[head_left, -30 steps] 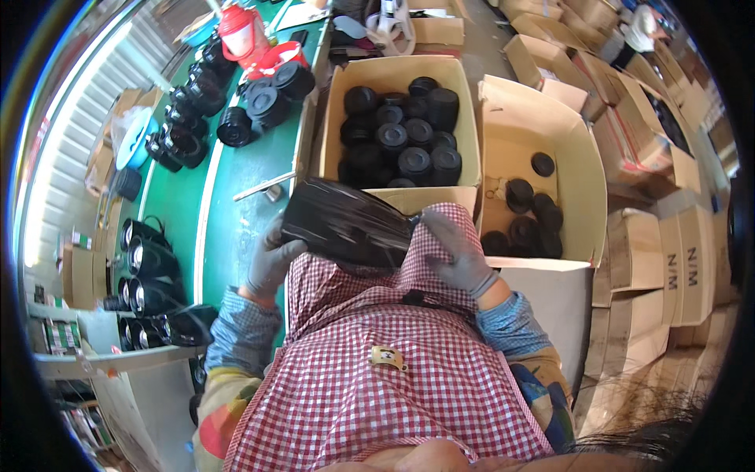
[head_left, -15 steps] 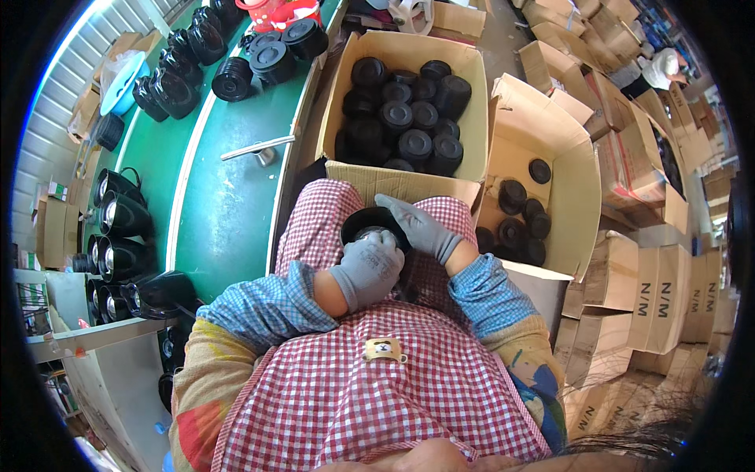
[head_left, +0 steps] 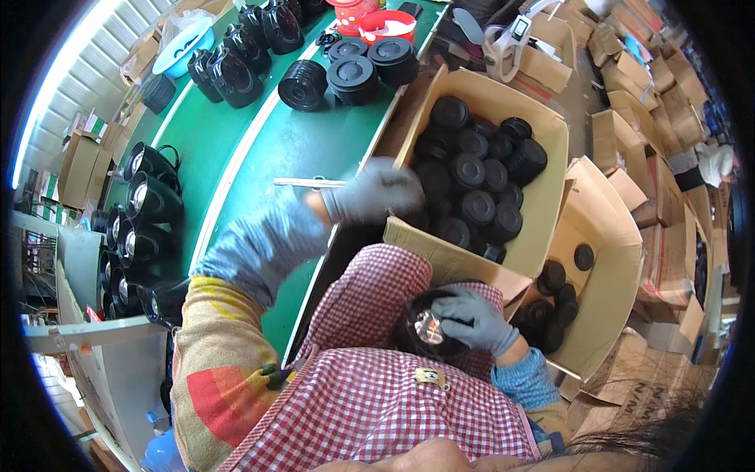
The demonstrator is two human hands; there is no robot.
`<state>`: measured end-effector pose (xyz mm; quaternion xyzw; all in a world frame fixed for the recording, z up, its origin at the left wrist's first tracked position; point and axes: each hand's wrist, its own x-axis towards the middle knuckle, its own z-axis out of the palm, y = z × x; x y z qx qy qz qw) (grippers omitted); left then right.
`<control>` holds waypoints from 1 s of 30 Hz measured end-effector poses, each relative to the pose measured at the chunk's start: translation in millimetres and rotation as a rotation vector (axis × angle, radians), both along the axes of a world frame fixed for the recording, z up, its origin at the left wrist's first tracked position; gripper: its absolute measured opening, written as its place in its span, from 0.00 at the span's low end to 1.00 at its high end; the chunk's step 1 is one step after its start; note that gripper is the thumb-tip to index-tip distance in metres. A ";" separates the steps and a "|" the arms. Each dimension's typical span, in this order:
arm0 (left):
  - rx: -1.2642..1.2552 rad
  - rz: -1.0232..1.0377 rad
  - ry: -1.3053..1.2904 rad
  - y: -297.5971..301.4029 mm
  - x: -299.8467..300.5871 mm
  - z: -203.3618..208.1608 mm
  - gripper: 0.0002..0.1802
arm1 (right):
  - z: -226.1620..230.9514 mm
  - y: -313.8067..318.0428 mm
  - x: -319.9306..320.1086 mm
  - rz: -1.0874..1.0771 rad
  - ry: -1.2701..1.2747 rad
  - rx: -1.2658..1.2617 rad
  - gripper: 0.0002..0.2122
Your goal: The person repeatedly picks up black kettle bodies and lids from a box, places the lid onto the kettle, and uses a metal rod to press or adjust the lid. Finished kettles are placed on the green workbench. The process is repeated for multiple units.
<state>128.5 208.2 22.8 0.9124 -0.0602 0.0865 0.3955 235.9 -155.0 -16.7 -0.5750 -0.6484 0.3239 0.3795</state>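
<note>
Right hand had fingers curled over the edge of a black housing on the apron-covered lap, shiny inside facing up; an even hold braced against the thigh looked best to stop it rolling or getting scuffed. Left hand was blurred at the left edge of a cardboard box of black round parts, couldn't tell if it gripped anything; reach seemed to need care clearing the cardboard. Right of that, a second box held fewer pieces; beyond the left hand ran the green table.
</note>
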 end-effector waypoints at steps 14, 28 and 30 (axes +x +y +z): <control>0.790 0.708 0.286 216.0 85.9 -54.2 0.49 | 18.5 -13.6 4.5 -0.649 0.079 -0.054 0.18; 0.702 0.576 -0.226 144.7 -16.4 1.4 0.43 | 47.3 13.5 5.3 -0.569 -0.201 0.273 0.18; 0.734 0.626 -0.227 127.5 -33.7 24.1 0.38 | 61.8 12.9 8.4 -0.586 -0.166 0.289 0.18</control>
